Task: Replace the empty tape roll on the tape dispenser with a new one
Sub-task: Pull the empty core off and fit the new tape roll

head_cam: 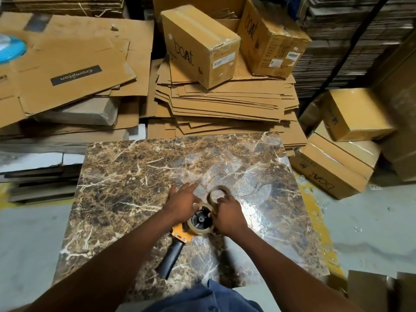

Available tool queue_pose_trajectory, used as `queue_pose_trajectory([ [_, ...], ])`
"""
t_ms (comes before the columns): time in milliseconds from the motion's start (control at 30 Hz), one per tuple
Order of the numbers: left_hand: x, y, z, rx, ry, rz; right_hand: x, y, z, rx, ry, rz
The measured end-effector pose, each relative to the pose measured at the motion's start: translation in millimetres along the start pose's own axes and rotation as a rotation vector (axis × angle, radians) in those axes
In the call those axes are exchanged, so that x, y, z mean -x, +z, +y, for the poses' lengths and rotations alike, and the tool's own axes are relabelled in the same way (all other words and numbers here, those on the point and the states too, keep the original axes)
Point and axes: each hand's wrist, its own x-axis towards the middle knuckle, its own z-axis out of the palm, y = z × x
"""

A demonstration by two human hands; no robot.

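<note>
A tape dispenser (180, 235) with an orange frame and black handle lies on the marble-patterned table top (135, 176). A tape roll (202, 229) sits on its black hub. My right hand (227, 216) grips that roll from the right side. My left hand (183, 200) rests on the roll's far left edge with fingers spread flat. Just beyond the hands, an empty brown cardboard core (219, 191) lies on the table, partly covered by my right fingers.
Flattened cardboard sheets (225, 102) are stacked beyond the table, with two sealed boxes (200, 43) on top. More flat cartons (67, 70) lie at the left. Stacked boxes (342, 154) stand on the floor at the right.
</note>
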Motion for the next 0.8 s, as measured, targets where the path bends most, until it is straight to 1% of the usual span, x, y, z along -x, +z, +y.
queue_pose_trajectory([
  [133, 4, 0, -12, 0.011, -0.01, -0.047, 9, 3, -10, -0.052, 0.003, 0.033],
  [233, 8, 1, -22, -0.083, -0.035, -0.056, 9, 3, -9, -0.018, 0.008, 0.022],
  [300, 12, 4, -26, -0.126, -0.083, -0.074, 8, 3, -9, -0.005, 0.002, 0.01],
  [367, 16, 8, -26, -0.109, -0.138, -0.098, 7, 5, -10, -0.002, 0.007, 0.0],
  [500, 19, 17, -21, 0.007, -0.214, -0.143, 5, 9, -15, 0.007, 0.036, -0.004],
  [633, 22, 23, -23, 0.055, -0.221, -0.14, 5, 13, -17, -0.013, 0.043, -0.013],
  [800, 23, 27, -25, -0.02, -0.165, -0.09, 5, 19, -16, 0.014, 0.044, 0.017],
])
